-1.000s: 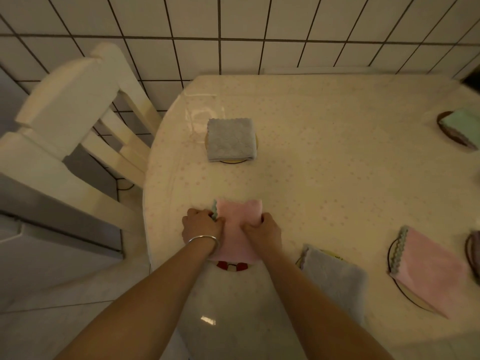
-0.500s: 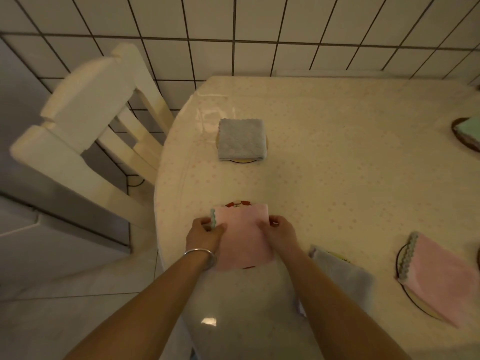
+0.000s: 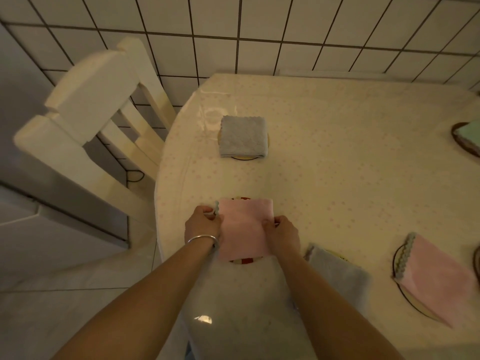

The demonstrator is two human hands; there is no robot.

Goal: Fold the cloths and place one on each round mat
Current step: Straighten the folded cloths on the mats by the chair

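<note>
A folded pink cloth (image 3: 244,228) lies over a round mat (image 3: 242,260) with red marks near the table's front left edge. My left hand (image 3: 202,224), with a metal bangle on the wrist, pinches the cloth's left side. My right hand (image 3: 281,233) grips its right side. A folded grey cloth (image 3: 243,136) rests on a round mat (image 3: 245,157) farther back. Another grey cloth (image 3: 337,272) lies on a mat just right of my right arm. A second pink cloth (image 3: 436,275) sits on a dark-rimmed mat (image 3: 410,301) at the right.
The cream dotted table (image 3: 337,178) stands against a white tiled wall (image 3: 259,29). A cream wooden chair (image 3: 98,126) is pushed up at the table's left side. A green cloth (image 3: 470,132) on a dark mat shows at the far right edge.
The pink cloth has shifted back over the red-marked mat, so the mat's far rim now peeks out behind it. Both hands moved from the cloth's near part to its sides.
</note>
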